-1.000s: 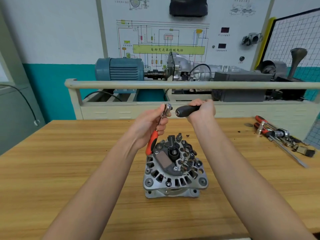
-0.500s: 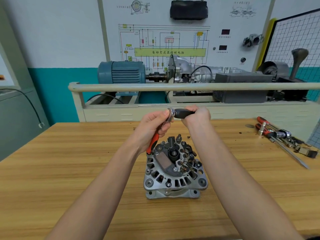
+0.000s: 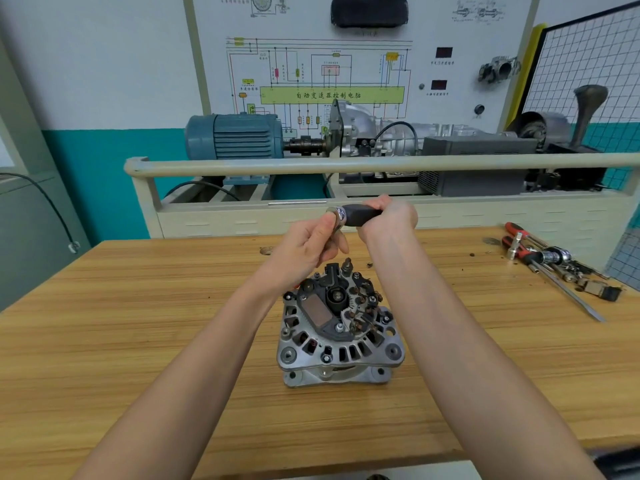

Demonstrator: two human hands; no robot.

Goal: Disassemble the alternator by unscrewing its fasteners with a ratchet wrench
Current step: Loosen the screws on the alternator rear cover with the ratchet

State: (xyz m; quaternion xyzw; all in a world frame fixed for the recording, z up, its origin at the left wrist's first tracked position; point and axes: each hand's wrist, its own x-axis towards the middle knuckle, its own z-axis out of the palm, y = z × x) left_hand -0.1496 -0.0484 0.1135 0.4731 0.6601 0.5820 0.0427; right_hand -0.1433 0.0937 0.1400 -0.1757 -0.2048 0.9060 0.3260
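Note:
The grey alternator (image 3: 339,334) stands on the wooden workbench (image 3: 138,323), its black rear parts and bolts facing up. Above and behind it, my left hand (image 3: 308,247) grips the ratchet wrench by its head (image 3: 337,216); the wrench's orange handle is hidden behind this hand. My right hand (image 3: 389,218) holds a black handle (image 3: 362,214) whose end meets the ratchet head. Both hands hover over the alternator without touching it.
Several loose tools, red-handled drivers and sockets (image 3: 547,258), lie at the bench's right rear. A beige rail (image 3: 346,166) and a training stand with a blue motor (image 3: 235,136) rise behind the bench. Small debris (image 3: 370,265) lies by the alternator.
My right hand brought the black handle leftwards until it met the ratchet head in my left hand. The orange wrench handle went out of sight behind my left hand.

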